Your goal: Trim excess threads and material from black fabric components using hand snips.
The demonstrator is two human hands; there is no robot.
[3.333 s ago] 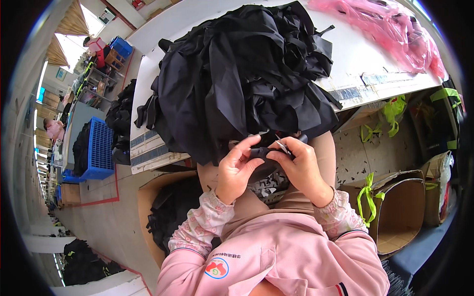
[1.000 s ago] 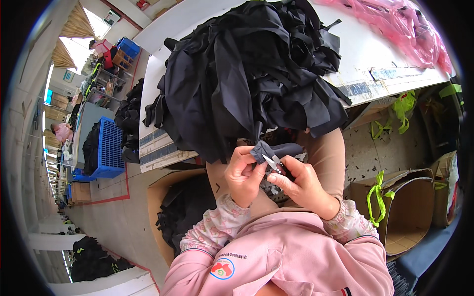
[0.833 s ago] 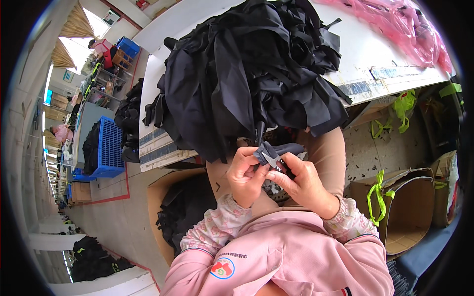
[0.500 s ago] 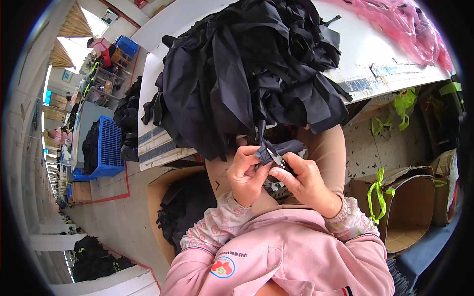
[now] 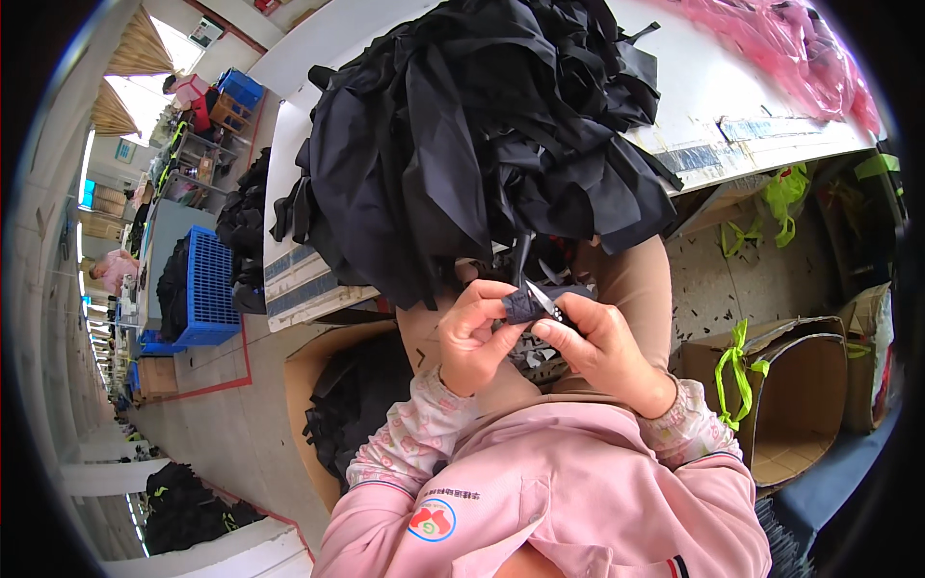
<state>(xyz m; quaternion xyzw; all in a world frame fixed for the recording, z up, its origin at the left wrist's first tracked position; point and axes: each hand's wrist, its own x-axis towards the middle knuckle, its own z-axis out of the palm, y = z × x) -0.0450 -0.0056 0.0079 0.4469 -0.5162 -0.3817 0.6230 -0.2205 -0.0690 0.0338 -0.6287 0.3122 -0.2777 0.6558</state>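
Note:
My left hand point(image 5: 474, 332) pinches the stitched end of a black fabric strip point(image 5: 521, 306) between thumb and fingers, over my lap. Close beside it, my right hand point(image 5: 605, 349) is closed around small thread snips point(image 5: 544, 301). Their pointed silver blade lies against the strip's end, and the dark handle with pale dots is mostly covered by my fingers. Just beyond both hands, a large heap of black fabric pieces point(image 5: 434, 144) hangs over the near edge of the white table point(image 5: 713, 96).
A cardboard box of black cloth point(image 5: 303, 405) stands left of my legs. To the right are an open carton point(image 5: 795, 424) with a lime-green tie point(image 5: 737, 376) and dark scraps on the floor. Pink plastic point(image 5: 780, 58) lies on the table; a blue crate point(image 5: 212, 289) stands farther left.
The snips' blade has tilted up and shows more plainly against the strip's end. Both hands keep their grips, and the whole view has shifted slightly.

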